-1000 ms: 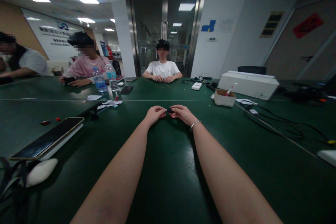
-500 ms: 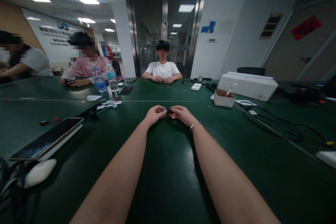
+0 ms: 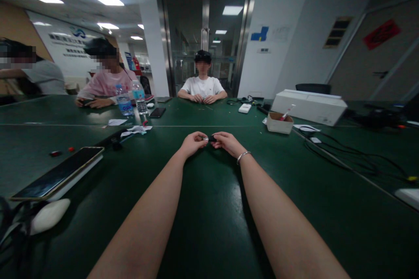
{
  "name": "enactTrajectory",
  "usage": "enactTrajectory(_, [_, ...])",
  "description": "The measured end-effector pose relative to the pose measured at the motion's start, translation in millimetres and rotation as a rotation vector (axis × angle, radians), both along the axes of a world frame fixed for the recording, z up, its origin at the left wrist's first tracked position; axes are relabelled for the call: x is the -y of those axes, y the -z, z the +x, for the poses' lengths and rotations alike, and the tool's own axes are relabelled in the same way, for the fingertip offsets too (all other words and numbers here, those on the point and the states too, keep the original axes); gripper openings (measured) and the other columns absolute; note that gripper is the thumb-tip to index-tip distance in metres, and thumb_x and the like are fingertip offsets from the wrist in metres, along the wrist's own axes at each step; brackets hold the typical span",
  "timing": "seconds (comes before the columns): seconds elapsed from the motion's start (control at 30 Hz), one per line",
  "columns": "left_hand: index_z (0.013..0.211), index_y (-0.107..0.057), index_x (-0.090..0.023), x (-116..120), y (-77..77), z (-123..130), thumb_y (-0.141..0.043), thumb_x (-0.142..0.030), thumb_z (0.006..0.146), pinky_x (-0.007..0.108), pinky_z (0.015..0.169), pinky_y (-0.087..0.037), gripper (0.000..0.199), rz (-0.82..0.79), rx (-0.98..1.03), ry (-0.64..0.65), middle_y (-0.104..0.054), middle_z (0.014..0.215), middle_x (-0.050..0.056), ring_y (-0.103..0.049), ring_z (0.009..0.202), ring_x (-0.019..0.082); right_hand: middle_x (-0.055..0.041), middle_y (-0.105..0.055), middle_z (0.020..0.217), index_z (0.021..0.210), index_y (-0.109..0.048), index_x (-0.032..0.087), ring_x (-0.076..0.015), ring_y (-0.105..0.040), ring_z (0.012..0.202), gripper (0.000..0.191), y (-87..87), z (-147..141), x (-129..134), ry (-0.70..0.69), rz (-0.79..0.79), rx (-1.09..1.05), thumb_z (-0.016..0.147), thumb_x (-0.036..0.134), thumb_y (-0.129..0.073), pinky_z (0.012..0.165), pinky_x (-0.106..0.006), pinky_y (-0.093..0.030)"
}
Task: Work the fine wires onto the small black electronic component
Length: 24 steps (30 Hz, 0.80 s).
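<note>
Between my hands, just above the green table, is a small dark object with a silvery part at its left end. My left hand pinches the silvery end between thumb and fingers. On the other side, my right hand has its fingertips closed on the dark end. A silver bracelet circles my right wrist. The object is too small to name, and my fingers hide part of it.
At the left lie a phone on a white box and a white mouse-like item. Two bottles stand beyond. A small box, a long white box and black cables are at the right. Several people sit across.
My hands have hardly moved; a little more of the silvery end shows between them. At the far left, a person has raised an arm and shifted posture.
</note>
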<state>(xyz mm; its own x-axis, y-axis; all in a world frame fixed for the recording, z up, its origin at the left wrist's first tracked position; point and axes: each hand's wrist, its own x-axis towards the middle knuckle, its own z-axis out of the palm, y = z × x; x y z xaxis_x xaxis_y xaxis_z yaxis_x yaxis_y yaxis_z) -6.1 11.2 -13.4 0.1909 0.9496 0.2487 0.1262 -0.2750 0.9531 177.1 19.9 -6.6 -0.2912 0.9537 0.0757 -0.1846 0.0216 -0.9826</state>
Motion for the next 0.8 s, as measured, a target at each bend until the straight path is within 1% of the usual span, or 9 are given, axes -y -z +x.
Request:
enactTrajectory(0.17, [0.088,-0.065,-0.012,1.1,-1.2,0.0,-0.075,-0.027,0.065,0.028,0.067,-0.049,0.029,-0.016,0.013,-0.041,-0.065,0.077,0.005,-0.06,0.068,0.012,-0.006,-0.067,0.062,0.088,-0.061,0.009,-0.0095,-0.064,0.053,0.006,-1.6,-0.8,0.7,0.008,-0.015,0.013,0.086,0.007,-0.055,0.05,-0.015,-0.053])
enactTrajectory(0.27, [0.092,-0.063,-0.014,0.9,-1.2,0.7,-0.074,-0.03,0.067,0.026,0.064,-0.049,0.032,-0.005,0.03,-0.034,-0.063,0.071,0.002,-0.06,0.064,0.012,-0.0059,-0.067,0.061,0.088,-0.061,0.009,-0.0098,-0.064,0.052,0.006,-1.6,-1.0,0.9,0.008,-0.013,0.005,0.086,0.007,-0.055,0.049,-0.015,-0.053])
enactTrajectory(0.4, [0.089,-0.061,-0.013,0.4,-1.0,1.3,-0.071,-0.032,0.071,0.026,0.061,-0.048,0.028,-0.045,0.029,-0.018,-0.063,0.067,0.002,-0.059,0.06,0.011,-0.0052,-0.066,0.06,0.088,-0.061,0.009,-0.01,-0.064,0.053,0.005,-0.9,-0.5,1.1,0.007,-0.008,-0.002,0.086,0.008,-0.057,0.049,-0.016,-0.053])
enactTrajectory(0.57, [0.089,-0.063,-0.012,1.3,-1.4,1.8,-0.075,-0.025,0.066,0.025,0.062,-0.048,0.029,-0.045,0.041,-0.018,-0.064,0.067,0.003,-0.06,0.062,0.011,-0.0055,-0.067,0.061,0.088,-0.06,0.01,-0.0096,-0.064,0.052,0.004,-0.4,-0.4,0.9,0.007,-0.004,-0.012,0.086,0.008,-0.057,0.049,-0.015,-0.053])
enactTrajectory(0.67, [0.085,-0.065,-0.012,1.5,-1.3,2.0,-0.075,-0.026,0.065,0.024,0.061,-0.048,0.026,-0.033,0.056,-0.049,-0.065,0.074,0.005,-0.06,0.064,0.011,-0.0055,-0.067,0.062,0.088,-0.06,0.01,-0.0096,-0.064,0.052,0.004,-0.6,-0.8,1.0,0.01,-0.006,-0.009,0.085,0.009,-0.058,0.049,-0.015,-0.053])
enactTrajectory(0.8, [0.089,-0.064,-0.013,1.2,-2.0,2.7,-0.076,-0.029,0.066,0.024,0.058,-0.048,0.031,-0.051,0.09,-0.054,-0.064,0.068,0.002,-0.06,0.06,0.011,-0.0059,-0.067,0.062,0.088,-0.059,0.01,-0.0097,-0.064,0.052,0.006,-1.4,-0.9,2.2,0.004,-0.005,-0.007,0.086,0.007,-0.055,0.05,-0.016,-0.053])
